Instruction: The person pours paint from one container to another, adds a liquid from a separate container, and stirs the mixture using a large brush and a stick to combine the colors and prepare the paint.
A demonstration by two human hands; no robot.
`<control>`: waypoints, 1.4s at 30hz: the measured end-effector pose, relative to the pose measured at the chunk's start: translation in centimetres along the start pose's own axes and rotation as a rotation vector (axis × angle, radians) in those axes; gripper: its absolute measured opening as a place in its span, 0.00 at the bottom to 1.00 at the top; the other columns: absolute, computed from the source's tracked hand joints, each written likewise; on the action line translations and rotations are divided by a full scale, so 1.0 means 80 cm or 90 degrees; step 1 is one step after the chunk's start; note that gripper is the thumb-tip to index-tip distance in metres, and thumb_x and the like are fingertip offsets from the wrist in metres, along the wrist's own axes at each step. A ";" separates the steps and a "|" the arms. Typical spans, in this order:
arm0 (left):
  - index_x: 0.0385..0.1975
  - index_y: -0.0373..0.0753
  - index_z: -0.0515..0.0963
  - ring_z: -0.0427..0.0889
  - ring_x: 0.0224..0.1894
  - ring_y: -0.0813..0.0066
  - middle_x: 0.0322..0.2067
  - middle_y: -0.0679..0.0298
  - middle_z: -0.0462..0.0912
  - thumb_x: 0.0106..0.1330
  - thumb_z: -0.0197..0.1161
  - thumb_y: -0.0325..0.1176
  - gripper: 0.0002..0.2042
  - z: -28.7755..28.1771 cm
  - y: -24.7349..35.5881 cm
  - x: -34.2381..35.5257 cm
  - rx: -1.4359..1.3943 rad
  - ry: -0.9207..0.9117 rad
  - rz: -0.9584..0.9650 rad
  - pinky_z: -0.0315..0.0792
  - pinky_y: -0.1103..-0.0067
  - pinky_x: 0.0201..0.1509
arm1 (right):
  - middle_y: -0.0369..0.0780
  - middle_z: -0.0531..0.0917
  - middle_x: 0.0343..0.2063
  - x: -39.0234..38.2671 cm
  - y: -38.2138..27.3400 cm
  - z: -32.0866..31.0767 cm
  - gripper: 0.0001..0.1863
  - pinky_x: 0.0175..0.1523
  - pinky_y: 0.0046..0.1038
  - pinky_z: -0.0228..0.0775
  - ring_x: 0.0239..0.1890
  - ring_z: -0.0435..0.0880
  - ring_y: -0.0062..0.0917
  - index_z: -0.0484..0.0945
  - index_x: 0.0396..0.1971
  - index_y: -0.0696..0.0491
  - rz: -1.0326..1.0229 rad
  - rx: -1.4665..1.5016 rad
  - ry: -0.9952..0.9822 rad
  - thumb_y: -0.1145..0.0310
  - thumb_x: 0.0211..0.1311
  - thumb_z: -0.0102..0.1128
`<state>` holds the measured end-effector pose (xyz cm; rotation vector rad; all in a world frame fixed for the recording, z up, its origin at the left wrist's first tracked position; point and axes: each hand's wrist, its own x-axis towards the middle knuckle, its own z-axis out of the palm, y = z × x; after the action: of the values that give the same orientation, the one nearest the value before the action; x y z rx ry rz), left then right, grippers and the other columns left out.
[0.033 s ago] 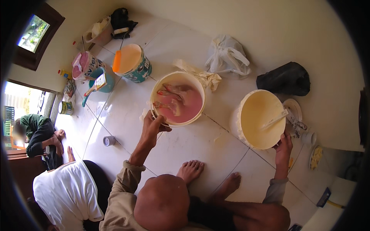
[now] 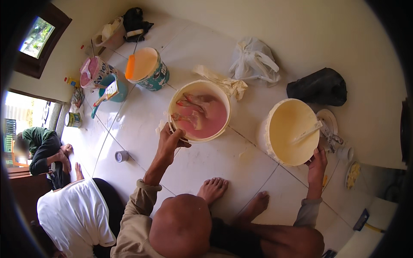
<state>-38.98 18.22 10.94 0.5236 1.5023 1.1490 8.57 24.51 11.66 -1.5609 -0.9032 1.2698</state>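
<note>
My left hand [image 2: 169,144] pinches the near left rim of a whitish round bucket [image 2: 229,109], thumb over the edge. Pink liquid [image 2: 211,127] fills part of it, and limp pale shapes with red ends [image 2: 191,116] lie in that; I cannot make out what they are. To the right, my right hand [image 2: 317,162] is closed on the near right edge of a cream bucket [image 2: 266,139], which leans toward me. Pale yellow coats its inside, and a flat whitish stick [image 2: 307,132] rests there. The right fingertips are partly hidden behind the bucket.
A teal-patterned paint bucket [image 2: 161,77] with an orange tool [image 2: 130,66] stands far left, beside a teal pail [image 2: 120,92]. A plastic bag [image 2: 256,64], crumpled cloth [image 2: 223,84] and black bundle [image 2: 318,87] lie beyond the buckets. Two people [image 2: 71,215] [image 2: 43,148] sit at left.
</note>
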 end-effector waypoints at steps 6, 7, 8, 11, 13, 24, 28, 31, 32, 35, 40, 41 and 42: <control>0.49 0.29 0.66 0.79 0.25 0.71 0.32 0.58 0.78 0.58 0.59 0.32 0.21 -0.018 0.005 -0.011 0.086 -0.058 0.007 0.80 0.76 0.30 | 0.39 0.77 0.50 -0.003 0.000 0.004 0.28 0.40 0.25 0.76 0.44 0.81 0.25 0.67 0.61 0.55 0.004 -0.002 -0.008 0.55 0.67 0.56; 0.49 0.29 0.66 0.78 0.26 0.70 0.32 0.59 0.76 0.58 0.61 0.32 0.22 -0.022 0.003 -0.010 0.156 -0.032 0.010 0.78 0.76 0.31 | 0.39 0.77 0.50 -0.004 0.001 0.005 0.28 0.41 0.26 0.76 0.45 0.81 0.25 0.66 0.62 0.54 0.002 0.007 -0.009 0.55 0.67 0.56; 0.50 0.29 0.66 0.78 0.27 0.70 0.32 0.59 0.75 0.58 0.62 0.33 0.23 -0.025 0.001 -0.011 0.226 -0.005 0.012 0.76 0.75 0.32 | 0.39 0.77 0.50 -0.004 0.001 0.007 0.28 0.41 0.26 0.76 0.45 0.81 0.25 0.66 0.62 0.54 0.004 0.008 -0.008 0.55 0.67 0.56; 0.53 0.31 0.65 0.77 0.33 0.68 0.33 0.60 0.73 0.57 0.66 0.33 0.26 -0.012 0.007 -0.020 0.514 0.175 0.337 0.73 0.74 0.36 | 0.39 0.78 0.50 -0.002 0.000 0.010 0.29 0.42 0.27 0.77 0.46 0.81 0.26 0.66 0.62 0.54 -0.011 0.002 0.009 0.54 0.67 0.57; 0.52 0.35 0.70 0.75 0.42 0.65 0.37 0.59 0.74 0.56 0.68 0.29 0.24 0.001 0.033 -0.026 0.545 0.235 0.377 0.71 0.71 0.45 | 0.40 0.78 0.50 -0.001 0.001 0.007 0.29 0.43 0.28 0.78 0.47 0.82 0.27 0.66 0.62 0.54 -0.001 0.017 0.014 0.54 0.67 0.57; 0.37 0.43 0.81 0.75 0.47 0.70 0.37 0.65 0.80 0.51 0.66 0.33 0.12 0.035 0.072 0.057 1.274 -0.145 0.554 0.64 0.72 0.49 | 0.39 0.78 0.49 -0.002 0.002 0.006 0.30 0.42 0.27 0.77 0.45 0.81 0.26 0.67 0.62 0.55 0.001 0.027 -0.015 0.54 0.66 0.57; 0.30 0.46 0.81 0.78 0.43 0.74 0.34 0.68 0.82 0.49 0.69 0.37 0.09 0.072 0.071 0.072 1.439 -0.225 0.533 0.64 0.73 0.47 | 0.38 0.78 0.49 0.000 0.002 0.002 0.29 0.40 0.26 0.76 0.44 0.81 0.25 0.67 0.62 0.54 -0.001 0.025 -0.026 0.54 0.67 0.57; 0.30 0.44 0.81 0.80 0.39 0.73 0.34 0.67 0.82 0.48 0.70 0.39 0.11 0.074 0.044 0.086 1.478 -0.228 0.498 0.64 0.73 0.47 | 0.38 0.79 0.48 0.001 0.009 -0.001 0.29 0.38 0.25 0.76 0.43 0.81 0.24 0.67 0.62 0.54 0.008 0.047 0.005 0.55 0.67 0.56; 0.31 0.43 0.80 0.80 0.36 0.73 0.34 0.65 0.82 0.47 0.71 0.39 0.13 0.072 0.039 0.087 1.488 -0.175 0.546 0.64 0.72 0.47 | 0.38 0.79 0.48 0.000 0.008 0.000 0.29 0.38 0.25 0.76 0.43 0.81 0.24 0.67 0.62 0.54 0.009 0.051 0.008 0.55 0.67 0.56; 0.35 0.42 0.78 0.78 0.37 0.70 0.34 0.63 0.80 0.49 0.69 0.37 0.14 0.062 0.042 0.088 1.468 -0.220 0.572 0.64 0.72 0.48 | 0.37 0.79 0.48 -0.003 0.003 0.009 0.28 0.38 0.24 0.76 0.43 0.81 0.22 0.67 0.62 0.55 -0.010 0.063 -0.022 0.56 0.67 0.56; 0.34 0.41 0.76 0.75 0.41 0.66 0.33 0.62 0.77 0.52 0.65 0.30 0.10 0.055 0.078 0.080 1.215 -0.158 0.678 0.63 0.70 0.49 | 0.36 0.79 0.49 0.000 0.007 -0.006 0.28 0.40 0.24 0.76 0.44 0.81 0.21 0.67 0.63 0.53 -0.013 0.030 -0.049 0.54 0.67 0.54; 0.32 0.41 0.75 0.75 0.42 0.65 0.32 0.62 0.76 0.53 0.63 0.28 0.08 0.050 0.090 0.076 1.169 -0.118 0.716 0.62 0.70 0.50 | 0.36 0.79 0.49 0.000 0.008 -0.006 0.28 0.40 0.24 0.76 0.44 0.81 0.21 0.67 0.63 0.53 -0.010 0.033 -0.048 0.54 0.67 0.54; 0.32 0.38 0.76 0.75 0.43 0.65 0.33 0.61 0.77 0.53 0.63 0.27 0.07 0.043 0.100 0.073 1.153 -0.095 0.651 0.66 0.69 0.48 | 0.36 0.79 0.49 0.000 0.008 -0.005 0.28 0.40 0.23 0.76 0.44 0.81 0.21 0.67 0.63 0.53 -0.006 0.038 -0.047 0.54 0.68 0.54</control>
<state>-39.51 27.78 15.32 2.6941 1.8135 -0.0338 8.93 24.19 11.08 -1.4695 -0.9095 1.3435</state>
